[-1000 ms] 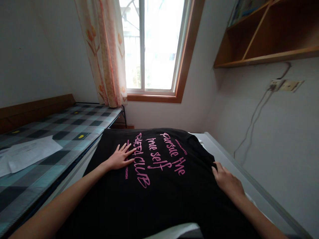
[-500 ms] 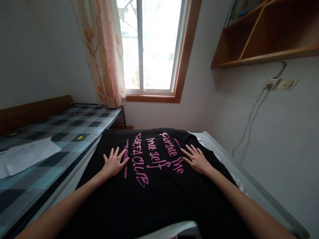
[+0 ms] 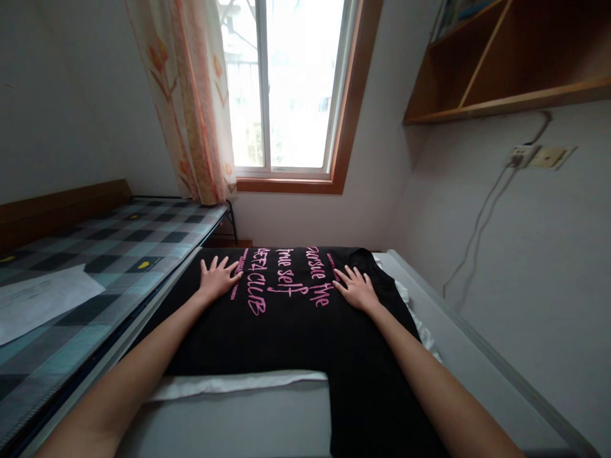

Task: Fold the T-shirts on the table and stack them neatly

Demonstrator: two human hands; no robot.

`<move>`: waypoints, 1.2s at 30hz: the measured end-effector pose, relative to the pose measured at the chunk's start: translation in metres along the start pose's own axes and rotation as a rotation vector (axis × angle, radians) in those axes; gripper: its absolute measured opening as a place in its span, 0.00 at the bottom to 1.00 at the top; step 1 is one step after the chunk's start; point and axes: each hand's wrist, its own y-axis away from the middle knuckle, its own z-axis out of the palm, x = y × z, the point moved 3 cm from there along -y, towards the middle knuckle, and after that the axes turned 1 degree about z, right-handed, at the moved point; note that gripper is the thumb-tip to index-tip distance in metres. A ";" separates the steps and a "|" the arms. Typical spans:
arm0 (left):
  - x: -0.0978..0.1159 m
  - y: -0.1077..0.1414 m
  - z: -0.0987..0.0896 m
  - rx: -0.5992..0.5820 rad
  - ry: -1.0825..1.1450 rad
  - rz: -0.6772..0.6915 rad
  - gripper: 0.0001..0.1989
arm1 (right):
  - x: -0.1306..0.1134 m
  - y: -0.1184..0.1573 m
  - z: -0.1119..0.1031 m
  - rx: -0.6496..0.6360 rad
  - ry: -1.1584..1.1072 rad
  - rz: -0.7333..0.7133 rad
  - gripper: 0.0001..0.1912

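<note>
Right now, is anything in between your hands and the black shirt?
Nothing visible is. The left hand and right hand both seem to rest right on the shirt. The paper is away to the left, on the checked mattress.

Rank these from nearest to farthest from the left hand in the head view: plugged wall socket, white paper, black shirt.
1. Black shirt: directly under the left hand.
2. White paper: on the checkered mattress, off to that hand's left.
3. Plugged wall socket: high on the right-hand wall.
</note>
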 end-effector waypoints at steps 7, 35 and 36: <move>0.023 0.008 0.006 0.024 0.145 0.120 0.26 | 0.001 -0.002 0.001 0.021 -0.006 0.012 0.34; 0.053 0.047 -0.001 -0.033 0.224 0.164 0.27 | 0.014 0.008 0.004 0.093 -0.088 -0.102 0.29; 0.053 0.047 -0.001 -0.032 0.225 0.165 0.27 | 0.013 0.009 0.003 0.116 -0.098 -0.105 0.29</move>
